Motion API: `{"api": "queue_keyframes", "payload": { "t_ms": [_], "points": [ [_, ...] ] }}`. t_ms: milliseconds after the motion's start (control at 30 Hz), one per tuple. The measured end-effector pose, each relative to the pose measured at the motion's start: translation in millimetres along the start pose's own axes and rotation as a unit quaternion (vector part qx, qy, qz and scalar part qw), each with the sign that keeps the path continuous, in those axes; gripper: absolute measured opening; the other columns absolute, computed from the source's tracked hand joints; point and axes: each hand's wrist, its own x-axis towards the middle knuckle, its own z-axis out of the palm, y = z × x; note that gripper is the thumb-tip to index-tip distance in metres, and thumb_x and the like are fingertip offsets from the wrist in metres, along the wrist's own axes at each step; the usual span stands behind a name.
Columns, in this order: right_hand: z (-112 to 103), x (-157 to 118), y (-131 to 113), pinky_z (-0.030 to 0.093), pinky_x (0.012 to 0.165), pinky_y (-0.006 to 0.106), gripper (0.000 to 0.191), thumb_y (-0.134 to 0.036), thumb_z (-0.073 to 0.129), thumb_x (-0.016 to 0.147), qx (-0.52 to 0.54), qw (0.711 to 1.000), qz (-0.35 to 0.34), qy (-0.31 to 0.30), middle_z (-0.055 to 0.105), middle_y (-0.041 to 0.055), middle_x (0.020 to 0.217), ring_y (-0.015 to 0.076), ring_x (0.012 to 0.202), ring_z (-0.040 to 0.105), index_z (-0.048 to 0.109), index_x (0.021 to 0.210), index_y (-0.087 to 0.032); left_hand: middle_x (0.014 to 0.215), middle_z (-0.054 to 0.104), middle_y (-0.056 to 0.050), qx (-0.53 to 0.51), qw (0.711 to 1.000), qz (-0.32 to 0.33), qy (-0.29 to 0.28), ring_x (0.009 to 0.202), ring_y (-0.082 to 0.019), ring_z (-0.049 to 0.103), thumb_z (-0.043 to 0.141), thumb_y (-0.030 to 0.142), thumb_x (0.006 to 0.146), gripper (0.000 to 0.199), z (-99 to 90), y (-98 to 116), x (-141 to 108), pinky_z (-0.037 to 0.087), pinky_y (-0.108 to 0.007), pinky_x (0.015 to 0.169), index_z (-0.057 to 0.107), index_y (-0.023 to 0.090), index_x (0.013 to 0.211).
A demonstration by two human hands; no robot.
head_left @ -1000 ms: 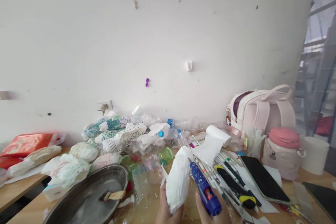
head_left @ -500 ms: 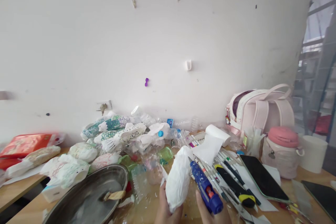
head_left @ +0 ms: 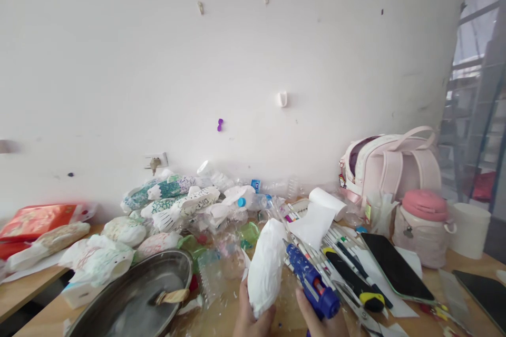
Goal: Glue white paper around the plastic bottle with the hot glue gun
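My left hand (head_left: 255,316) is closed round the lower end of a white paper-wrapped form (head_left: 265,268), which stands nearly upright at the bottom middle. A small pointed flap of white paper shows at its left side. In my right hand (head_left: 318,321) is a blue hot glue gun (head_left: 310,279), tilted with its nozzle toward the upper left. The nozzle tip lies close to the right side of the white form; whether they touch I cannot tell. A reddish part shows in the gun's body. My right palm and most of the glue gun's handle are hidden below.
A metal basin (head_left: 185,268) with a wooden-handled brush (head_left: 174,296) stands left. Behind are paper-covered fish shapes (head_left: 174,187) and plastic bottles (head_left: 259,201). Rightward lie markers, a yellow-black utility knife (head_left: 351,274), scissors (head_left: 366,316), a phone (head_left: 397,266), a pink-lidded container (head_left: 421,231) and a backpack (head_left: 391,166).
The glue gun has shifted very slightly right and turned a little in my right hand. The white form has moved slightly left, and the camera view has shifted a little.
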Motion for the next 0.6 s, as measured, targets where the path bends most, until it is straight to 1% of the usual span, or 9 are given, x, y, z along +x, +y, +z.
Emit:
{"api": "queue_keyframes", "payload": {
  "t_ms": [67, 100, 167, 200, 267, 300, 367, 433, 600],
  "points": [
    [-2, 3, -1, 0.053, 0.064, 0.034, 0.039, -0.053, 0.063, 0.07, 0.057, 0.998, 0.025, -0.022, 0.068, 0.0096, 0.077, 0.0266, 0.071, 0.064, 0.065, 0.086, -0.018, 0.099, 0.061, -0.009, -0.005, 1.0, -0.007, -0.006, 0.087, -0.024, 0.058, 0.066, 0.033, 0.068, 0.066, 0.5, 0, 0, 0.049, -0.029, 0.07, 0.039, 0.018, 0.126],
    [-2, 5, -3, 0.052, 0.057, 0.032, 0.037, -0.053, 0.062, 0.072, 0.093, 0.994, 0.037, -0.046, 0.066, 0.0063, 0.066, 0.0232, 0.06, 0.063, 0.065, 0.082, -0.017, 0.095, 0.061, -0.007, -0.007, 1.0, -0.01, -0.01, 0.082, -0.022, 0.058, 0.065, 0.034, 0.068, 0.066, 0.7, 1, -1, 0.048, -0.028, 0.068, 0.039, 0.019, 0.126],
    [-3, 12, -9, 0.046, 0.042, 0.027, 0.037, -0.054, 0.059, 0.075, 0.198, 0.97, 0.079, -0.118, 0.051, -0.0026, 0.043, 0.0144, 0.037, 0.049, 0.063, 0.072, -0.017, 0.088, 0.06, -0.004, -0.014, 1.0, -0.019, -0.015, 0.07, -0.018, 0.055, 0.064, 0.036, 0.067, 0.066, 0.5, 1, -1, 0.046, -0.026, 0.062, 0.039, 0.019, 0.126],
    [-3, 15, -14, 0.041, 0.037, 0.023, 0.037, -0.053, 0.062, 0.074, 0.275, 0.941, 0.113, -0.162, 0.046, -0.0054, 0.039, 0.0106, 0.032, 0.042, 0.062, 0.068, -0.017, 0.085, 0.059, -0.003, -0.018, 0.999, -0.023, -0.016, 0.065, -0.017, 0.053, 0.064, 0.036, 0.066, 0.067, 0.2, 1, -1, 0.044, -0.026, 0.058, 0.039, 0.02, 0.125],
    [-5, 22, -22, 0.033, 0.034, 0.018, 0.035, -0.049, 0.069, 0.069, 0.407, 0.871, 0.171, -0.215, 0.05, -0.0048, 0.046, 0.0043, 0.03, 0.033, 0.061, 0.066, -0.015, 0.078, 0.056, 0.0, -0.022, 0.999, -0.03, -0.016, 0.058, -0.015, 0.047, 0.064, 0.036, 0.064, 0.066, -0.6, 1, -1, 0.041, -0.025, 0.054, 0.039, 0.02, 0.123],
    [-6, 24, -25, 0.031, 0.034, 0.016, 0.033, -0.046, 0.071, 0.068, 0.451, 0.841, 0.192, -0.23, 0.054, -0.0034, 0.053, 0.0023, 0.031, 0.031, 0.061, 0.066, -0.015, 0.075, 0.055, 0.001, -0.022, 0.999, -0.033, -0.016, 0.056, -0.014, 0.046, 0.064, 0.035, 0.064, 0.064, -1.0, 1, -1, 0.04, -0.025, 0.052, 0.039, 0.021, 0.121],
    [-8, 27, -28, 0.031, 0.034, 0.014, 0.03, -0.043, 0.072, 0.068, 0.498, 0.801, 0.219, -0.251, 0.058, -0.0013, 0.063, 0.0008, 0.034, 0.031, 0.062, 0.067, -0.015, 0.072, 0.054, 0.002, -0.021, 0.999, -0.034, -0.017, 0.055, -0.014, 0.044, 0.063, 0.034, 0.063, 0.061, -1.4, 1, -1, 0.039, -0.025, 0.052, 0.039, 0.022, 0.118],
    [-11, 29, -29, 0.031, 0.035, 0.014, 0.029, -0.043, 0.071, 0.069, 0.507, 0.783, 0.234, -0.275, 0.058, -0.0011, 0.065, 0.0016, 0.036, 0.032, 0.061, 0.068, -0.016, 0.073, 0.054, 0.001, -0.024, 0.999, -0.029, -0.02, 0.055, -0.014, 0.044, 0.063, 0.034, 0.063, 0.06, -1.2, 2, -1, 0.038, -0.025, 0.052, 0.039, 0.022, 0.116],
    [-14, 30, -26, 0.031, 0.036, 0.014, 0.031, -0.045, 0.07, 0.071, 0.5, 0.773, 0.248, -0.302, 0.057, -0.0011, 0.066, 0.0022, 0.038, 0.031, 0.059, 0.071, -0.016, 0.078, 0.056, 0.0, -0.038, 0.999, -0.014, -0.015, 0.059, -0.013, 0.044, 0.061, 0.028, 0.062, 0.06, 0.8, 9, -3, 0.038, -0.024, 0.054, 0.037, 0.021, 0.117]
  ]
}}
